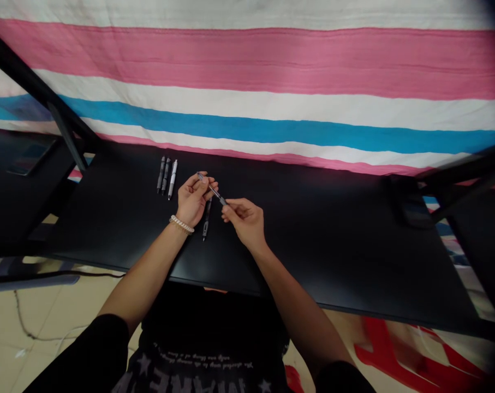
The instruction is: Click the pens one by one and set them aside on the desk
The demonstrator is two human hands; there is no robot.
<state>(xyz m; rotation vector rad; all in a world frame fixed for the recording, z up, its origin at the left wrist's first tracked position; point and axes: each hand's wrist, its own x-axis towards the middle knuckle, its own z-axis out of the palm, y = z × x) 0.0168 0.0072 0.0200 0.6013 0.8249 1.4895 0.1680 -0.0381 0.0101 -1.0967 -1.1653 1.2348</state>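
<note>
Between my two hands, above the black table, a pen (213, 190) with a clear barrel and a grey grip is held at a slant. My left hand (193, 199) pinches its upper left end between thumb and fingers. Around the grey grip at the lower right end, the fingers of my right hand (245, 220) are closed. Another dark pen (206, 224) lies on the table just below, its top partly hidden by my left hand. To the left rest a white pen (172, 179) and two dark pens (163, 174) side by side.
The black table (333, 234) runs across the view. Behind it hangs a striped cloth (272, 65). Black metal frame bars (67, 134) stand at both sides. A red plastic stool (386, 349) is on the floor at lower right, and cables (26, 327) lie at lower left.
</note>
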